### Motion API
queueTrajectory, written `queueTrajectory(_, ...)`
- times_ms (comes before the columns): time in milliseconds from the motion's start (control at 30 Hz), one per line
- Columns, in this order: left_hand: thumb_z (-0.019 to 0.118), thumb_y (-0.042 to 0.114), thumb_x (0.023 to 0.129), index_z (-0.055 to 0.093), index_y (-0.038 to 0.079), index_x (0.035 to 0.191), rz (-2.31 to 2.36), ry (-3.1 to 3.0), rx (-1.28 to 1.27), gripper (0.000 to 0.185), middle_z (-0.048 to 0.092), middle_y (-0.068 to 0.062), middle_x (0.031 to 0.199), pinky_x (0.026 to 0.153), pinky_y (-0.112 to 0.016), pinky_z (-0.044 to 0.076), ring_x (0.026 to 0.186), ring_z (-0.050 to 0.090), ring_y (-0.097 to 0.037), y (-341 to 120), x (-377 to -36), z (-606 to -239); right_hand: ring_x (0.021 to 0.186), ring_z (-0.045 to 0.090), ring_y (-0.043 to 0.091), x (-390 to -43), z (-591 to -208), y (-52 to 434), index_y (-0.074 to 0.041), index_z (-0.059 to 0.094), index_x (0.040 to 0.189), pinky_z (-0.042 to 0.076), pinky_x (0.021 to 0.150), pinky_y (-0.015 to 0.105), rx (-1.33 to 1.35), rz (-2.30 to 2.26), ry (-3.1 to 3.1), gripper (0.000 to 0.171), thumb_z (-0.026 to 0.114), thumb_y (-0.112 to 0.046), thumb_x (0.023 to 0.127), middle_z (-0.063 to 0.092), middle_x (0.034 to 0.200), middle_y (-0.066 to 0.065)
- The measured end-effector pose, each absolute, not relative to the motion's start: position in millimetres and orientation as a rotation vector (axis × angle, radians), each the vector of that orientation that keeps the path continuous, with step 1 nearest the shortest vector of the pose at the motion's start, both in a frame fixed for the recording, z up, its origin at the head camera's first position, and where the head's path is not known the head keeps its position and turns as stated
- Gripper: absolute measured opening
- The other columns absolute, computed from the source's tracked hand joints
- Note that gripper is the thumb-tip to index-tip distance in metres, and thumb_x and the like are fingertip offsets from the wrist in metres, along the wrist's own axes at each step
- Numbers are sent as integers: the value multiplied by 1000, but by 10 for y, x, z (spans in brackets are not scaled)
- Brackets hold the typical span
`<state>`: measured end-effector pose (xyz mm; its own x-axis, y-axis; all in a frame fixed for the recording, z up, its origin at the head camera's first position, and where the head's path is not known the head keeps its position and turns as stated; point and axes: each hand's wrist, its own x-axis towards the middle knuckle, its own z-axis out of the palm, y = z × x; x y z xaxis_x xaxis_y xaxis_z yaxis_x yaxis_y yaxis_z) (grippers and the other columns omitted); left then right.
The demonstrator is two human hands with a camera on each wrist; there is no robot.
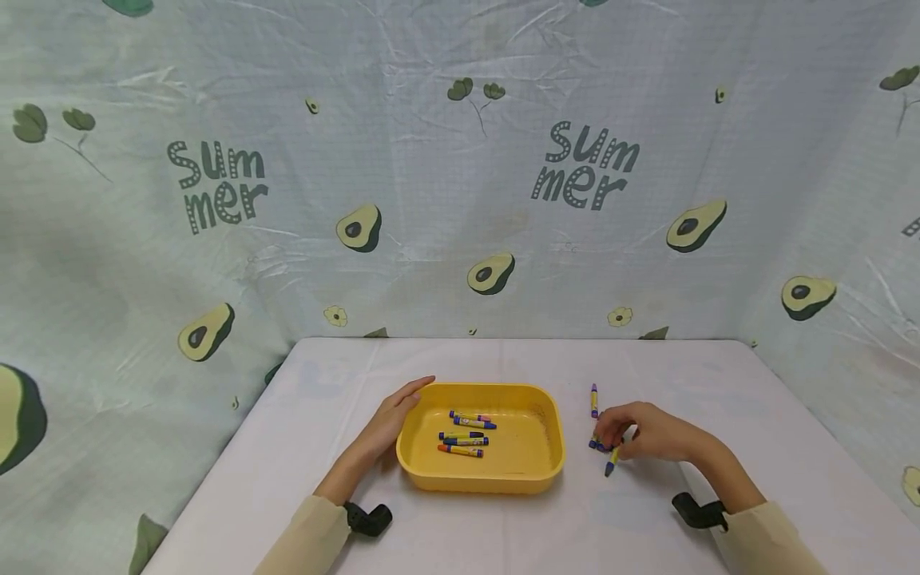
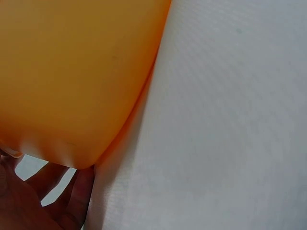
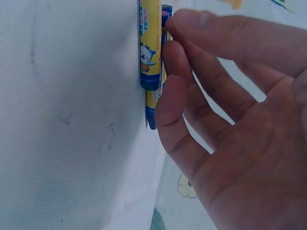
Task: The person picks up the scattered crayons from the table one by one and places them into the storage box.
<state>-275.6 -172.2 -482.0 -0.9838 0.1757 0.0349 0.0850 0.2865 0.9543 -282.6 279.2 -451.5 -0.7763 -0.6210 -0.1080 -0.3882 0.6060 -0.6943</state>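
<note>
My left hand point(image 1: 391, 419) rests against the left side of a yellow plastic tray point(image 1: 549, 431), fingers extended along its rim. In the left wrist view, its fingers point(image 2: 79, 196) touch the tray's corner. Several crayons point(image 1: 467, 452) with yellow wrappers lie inside the tray, on its left half. To the right of the tray, my right hand point(image 1: 650, 431) reaches down with bent fingers over a small group of crayons. One crayon point(image 3: 150, 48) stands out close up beside its fingertips. Whether thumb and finger pinch a crayon is not clear, since the fingers cover the contact.
A purple-tipped crayon point(image 1: 594, 401) lies just behind the right hand. The white-covered table point(image 1: 503, 535) meets a hanging cloth point(image 1: 431, 160) printed with avocados at its back edge. Each wrist wears a black camera mount point(image 1: 369, 520).
</note>
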Motion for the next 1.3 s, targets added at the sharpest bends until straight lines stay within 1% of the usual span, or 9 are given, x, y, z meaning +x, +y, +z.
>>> queueTrajectory(133,33,25,113,46,21,157,1808,2445,250,46,43,-11,164,122,-53,39,146,49,-32,-1729,-2756,-4805,91,62,11,-2820,-4527,2803,-12,72,109,47,72,25,-848,-949,2497,30,74,2,82,71,100,1)
queueTrajectory(333,32,26,113,46,24,156,1803,2461,233,46,45,-10,162,121,-51,41,143,51,-31,-1744,-2766,-4766,85,61,10,-2843,-4523,2799,-12,74,104,47,70,23,-897,-948,2508,32,73,6,79,72,92,-1)
queueTrajectory(467,31,27,113,45,23,157,1797,2457,257,46,44,-10,163,121,-50,41,144,51,-31,-1748,-2779,-4769,83,60,8,-2851,-4531,2790,-14,74,102,43,70,23,-897,-911,2553,28,74,5,81,71,87,-5)
queueTrajectory(633,32,27,113,45,21,157,1802,2441,268,46,43,-11,164,121,-51,41,144,50,-32,-1745,-2774,-4782,82,60,4,-2846,-4574,2778,-16,74,100,42,72,24,-892,-878,2593,25,76,2,82,72,86,-8)
queueTrajectory(800,32,27,113,46,21,157,1813,2430,264,46,43,-12,163,120,-51,42,144,51,-32,-1738,-2763,-4799,84,60,4,-2831,-4612,2753,-18,74,100,43,74,26,-882,-854,2629,25,76,1,83,73,86,-12)
queueTrajectory(967,33,25,113,46,19,156,1832,2423,264,45,43,-13,163,121,-52,41,144,50,-33,-1728,-2759,-4806,85,61,4,-2827,-4623,2738,-18,75,100,43,72,25,-910,-877,2636,28,75,4,83,74,87,-12)
queueTrajectory(1133,33,25,113,45,19,157,1833,2418,266,46,42,-13,164,121,-53,40,145,49,-34,-1730,-2759,-4796,86,64,2,-2841,-4642,2745,-17,74,101,49,75,24,-964,-870,2633,29,73,5,83,74,90,-12)
queueTrajectory(1233,33,25,113,45,19,157,1830,2421,261,46,42,-13,164,121,-53,40,145,49,-34,-1730,-2757,-4797,86,66,5,-2840,-4646,2738,-16,74,102,52,77,24,-969,-872,2620,28,74,4,83,74,90,-12)
queueTrajectory(1300,33,25,113,46,19,156,1828,2426,257,46,41,-13,164,122,-53,39,146,48,-34,-1729,-2752,-4799,85,66,9,-2835,-4646,2737,-17,74,102,50,75,24,-960,-888,2608,27,75,3,83,74,90,-11)
